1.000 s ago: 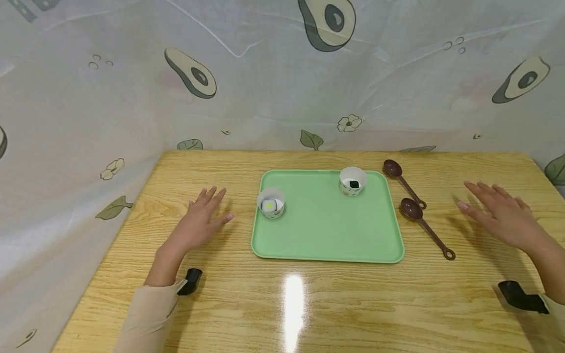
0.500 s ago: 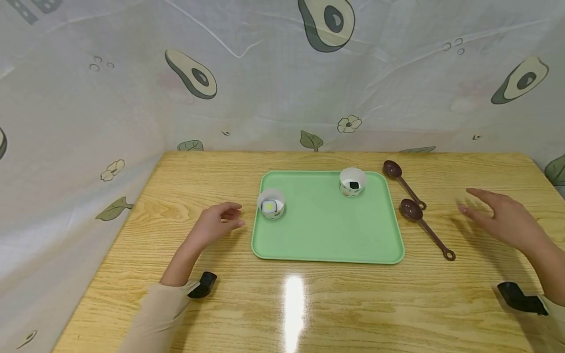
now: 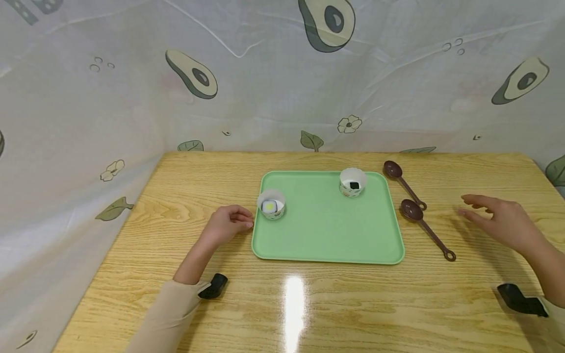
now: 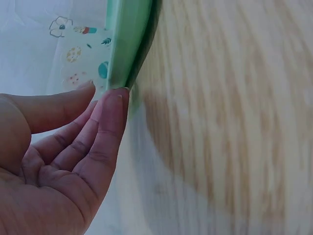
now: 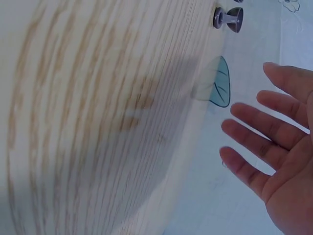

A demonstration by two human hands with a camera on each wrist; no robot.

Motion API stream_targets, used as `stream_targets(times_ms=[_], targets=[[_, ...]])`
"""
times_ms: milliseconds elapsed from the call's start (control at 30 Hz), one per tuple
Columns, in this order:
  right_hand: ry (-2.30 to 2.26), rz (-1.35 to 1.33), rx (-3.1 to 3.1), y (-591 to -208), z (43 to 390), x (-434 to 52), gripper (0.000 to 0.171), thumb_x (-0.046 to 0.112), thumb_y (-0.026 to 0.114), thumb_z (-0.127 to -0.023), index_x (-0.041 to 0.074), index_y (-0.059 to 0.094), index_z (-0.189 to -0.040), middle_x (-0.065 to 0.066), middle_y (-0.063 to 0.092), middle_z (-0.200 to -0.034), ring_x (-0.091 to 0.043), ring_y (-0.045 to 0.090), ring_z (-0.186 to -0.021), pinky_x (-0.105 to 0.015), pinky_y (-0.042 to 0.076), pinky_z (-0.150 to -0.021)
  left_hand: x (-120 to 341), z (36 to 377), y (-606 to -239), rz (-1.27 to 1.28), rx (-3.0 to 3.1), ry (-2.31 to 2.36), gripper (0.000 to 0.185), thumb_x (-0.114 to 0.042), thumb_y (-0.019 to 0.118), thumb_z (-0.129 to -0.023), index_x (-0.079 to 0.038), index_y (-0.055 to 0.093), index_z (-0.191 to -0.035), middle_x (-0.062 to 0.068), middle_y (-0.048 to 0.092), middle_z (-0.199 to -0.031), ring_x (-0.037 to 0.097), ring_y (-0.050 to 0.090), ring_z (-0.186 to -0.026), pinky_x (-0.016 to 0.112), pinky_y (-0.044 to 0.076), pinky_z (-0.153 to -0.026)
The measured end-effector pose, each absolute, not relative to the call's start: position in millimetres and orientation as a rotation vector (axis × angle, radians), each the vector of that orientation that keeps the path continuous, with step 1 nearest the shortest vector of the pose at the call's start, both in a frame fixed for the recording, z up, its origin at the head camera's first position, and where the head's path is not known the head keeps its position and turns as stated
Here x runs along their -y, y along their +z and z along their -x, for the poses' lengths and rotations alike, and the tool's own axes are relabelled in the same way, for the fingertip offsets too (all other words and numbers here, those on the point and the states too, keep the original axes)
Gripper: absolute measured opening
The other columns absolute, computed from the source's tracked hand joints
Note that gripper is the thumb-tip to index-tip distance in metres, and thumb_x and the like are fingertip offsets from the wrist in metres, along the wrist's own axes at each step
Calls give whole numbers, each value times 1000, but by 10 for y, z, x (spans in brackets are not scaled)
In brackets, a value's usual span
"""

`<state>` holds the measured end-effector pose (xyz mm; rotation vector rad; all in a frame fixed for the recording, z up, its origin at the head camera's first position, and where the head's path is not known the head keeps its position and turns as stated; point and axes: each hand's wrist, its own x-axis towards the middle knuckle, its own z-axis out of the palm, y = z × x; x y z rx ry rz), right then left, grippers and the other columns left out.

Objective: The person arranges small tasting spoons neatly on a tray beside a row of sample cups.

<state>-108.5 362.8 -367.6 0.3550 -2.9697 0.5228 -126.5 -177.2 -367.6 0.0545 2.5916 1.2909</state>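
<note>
In the head view my left hand (image 3: 228, 223) is at the left edge of a light green tray (image 3: 326, 230). The left wrist view shows the fingertips right at the tray's rim (image 4: 128, 46), with the thumb (image 4: 58, 110) apart from the fingers. On the tray, near that hand, is a patterned white cup (image 3: 271, 213) with a small pale block (image 3: 269, 206) in it. My right hand (image 3: 505, 220) hovers above the table on the right, fingers relaxed and holding nothing. Nearest to it are two dark brown spoons, an upper spoon (image 3: 393, 169) and a lower spoon (image 3: 412, 210).
A second patterned cup (image 3: 352, 191) stands at the tray's back right corner, with a small black block (image 3: 354, 185) inside. Everything rests on a wooden table (image 3: 353, 304). Behind it hangs an avocado-print cloth (image 3: 265, 98).
My left hand has moved right to the tray's edge, its spread fingers drawing together. My right hand stays about in place with its fingers bending a little. Tray, cups and spoons have not moved.
</note>
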Motion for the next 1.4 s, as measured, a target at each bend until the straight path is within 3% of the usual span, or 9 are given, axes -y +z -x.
stream_targets(times_ms=[67, 333, 700, 933, 1233, 1400], targets=[[496, -384, 2931, -3765, 1114, -3689, 37, 16, 61, -88, -10, 55, -114, -30, 58, -102, -41, 57, -83, -54, 48, -64, 1753, 1271, -3691, -22, -2562, 1326, 18, -2, 64, -84, 5, 62, -100, 11, 64, -85, 18, 61, -77, 26, 52, -66], [408, -473, 2858, -4189, 1278, -4000, 31, 15, 65, -86, 2, 60, -114, -7, 66, -92, -19, 60, -72, -32, 52, -56, 1695, 1296, -3728, 107, -2403, 1502, 17, 6, 61, -84, 11, 60, -100, 14, 60, -80, 14, 61, -67, 29, 56, -66], [746, -500, 2990, -3621, 1108, -3551, 28, 3, 64, -84, -7, 59, -110, -11, 66, -87, 11, 51, -74, -18, 50, -58, 1673, 1322, -3759, 171, -2395, 1496, 15, 8, 61, -82, 11, 61, -97, 10, 58, -75, 12, 61, -62, 27, 56, -64], [1093, -376, 3104, -3531, 1136, -3482, 33, 10, 58, -90, -10, 54, -116, -17, 65, -95, 0, 60, -76, -21, 52, -62, 1680, 1323, -3770, 171, -2393, 1495, 13, 8, 62, -82, 11, 61, -95, 11, 58, -74, 13, 61, -61, 27, 56, -63], [1532, -235, 3092, -3555, 1177, -3487, 35, 13, 56, -92, -13, 51, -115, -3, 67, -90, -14, 64, -79, -27, 54, -66, 1689, 1333, -3785, 188, -2396, 1482, 12, 7, 62, -82, 9, 62, -94, 11, 58, -74, 13, 61, -60, 26, 56, -62], [1736, -216, 3057, -3589, 1200, -3457, 31, 6, 56, -91, -16, 52, -111, -3, 68, -88, -18, 64, -76, -33, 55, -65, 1684, 1334, -3782, 183, -2402, 1477, 11, 8, 62, -82, 9, 62, -93, 12, 59, -73, 13, 61, -59, 26, 56, -61]])
